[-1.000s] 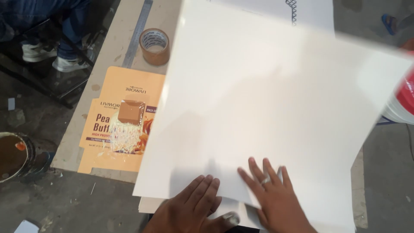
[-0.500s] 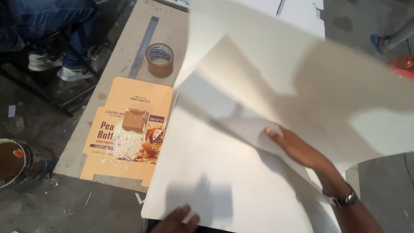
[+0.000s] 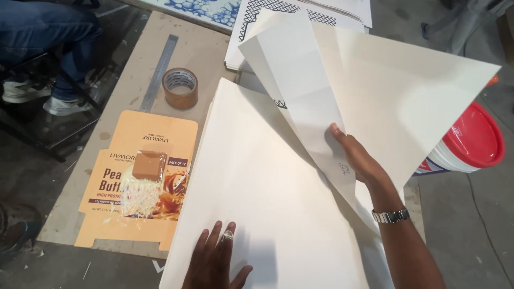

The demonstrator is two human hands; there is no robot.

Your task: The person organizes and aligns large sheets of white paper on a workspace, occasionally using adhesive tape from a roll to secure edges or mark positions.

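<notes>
Seated person: at the far left corner, off the surface, we see legs in blue jeans and white shoes; not our hands.
Steel ruler: long, flat, grey, lying along the far left part of the bare brown board surface, just left of the tape.
Brown tape roll: lying flat near the far edge, well clear of the sheets.
Orange flattened printed carton: flat at the near left corner, its right edge touching or tucked under the stack; we cannot tell which.
Stack of large white paper sheets: in the middle of the surface, running off its near edge.
Left hand: our grip here is spread, palm and fingers flat on the top of the stack at its near edge. We judge it should press firmly so the stack does not skid.
Right hand: fingers extended under the lifted white sheet, which tilts up toward the right edge. Whether the thumb pinches it we cannot tell.
Doing it well: we would lift slowly, check only one sheet rises, and avoid creasing it.
Patterned sheets: stacked at the far edge.
Red-lidded white bucket: on the floor beyond the right edge.
</notes>
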